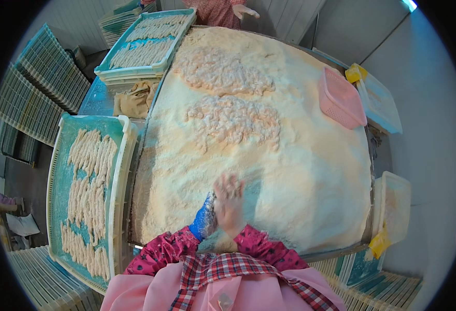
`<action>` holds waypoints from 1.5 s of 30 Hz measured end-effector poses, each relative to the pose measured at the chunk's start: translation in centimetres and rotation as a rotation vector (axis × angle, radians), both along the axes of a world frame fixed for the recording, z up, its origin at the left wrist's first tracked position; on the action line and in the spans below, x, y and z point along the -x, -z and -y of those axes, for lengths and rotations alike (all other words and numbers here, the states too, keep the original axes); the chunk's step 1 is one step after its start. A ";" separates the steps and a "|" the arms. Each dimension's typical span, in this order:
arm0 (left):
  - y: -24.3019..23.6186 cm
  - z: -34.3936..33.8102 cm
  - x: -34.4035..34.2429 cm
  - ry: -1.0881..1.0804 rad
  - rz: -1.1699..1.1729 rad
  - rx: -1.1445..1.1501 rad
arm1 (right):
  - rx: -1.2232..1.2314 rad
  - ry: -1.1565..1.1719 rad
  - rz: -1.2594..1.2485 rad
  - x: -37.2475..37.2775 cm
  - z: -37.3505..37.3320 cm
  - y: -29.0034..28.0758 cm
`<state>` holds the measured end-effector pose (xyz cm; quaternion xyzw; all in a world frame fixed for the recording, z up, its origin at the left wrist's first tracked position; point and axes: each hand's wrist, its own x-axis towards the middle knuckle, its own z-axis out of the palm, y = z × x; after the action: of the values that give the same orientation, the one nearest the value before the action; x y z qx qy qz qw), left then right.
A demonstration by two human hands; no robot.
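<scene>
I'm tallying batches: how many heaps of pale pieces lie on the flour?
2: the far heap, toward the top of the flour, and the near heap, just below it in view.

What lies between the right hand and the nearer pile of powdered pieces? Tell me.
Only pale powder, seen in the head view, lies between the right hand and the nearer pile.
</scene>
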<state>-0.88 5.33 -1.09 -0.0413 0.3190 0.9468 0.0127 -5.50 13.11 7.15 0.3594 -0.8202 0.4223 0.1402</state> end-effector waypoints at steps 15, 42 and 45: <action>-7.4 8.1 0.6 -0.267 0.552 -0.143 | -0.109 0.354 0.203 11.8 -4.7 5.1; -14.6 31.5 -9.4 -0.486 0.222 1.356 | -0.507 -0.174 0.603 8.6 -11.9 0.0; -14.4 20.5 -2.0 0.005 -0.284 1.777 | -0.506 -0.048 0.316 5.4 -8.9 1.1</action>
<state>1.12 -15.15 13.30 0.0822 0.9322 0.3471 -0.0612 -10.91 22.01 6.09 0.3322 -0.9023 0.2584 -0.0932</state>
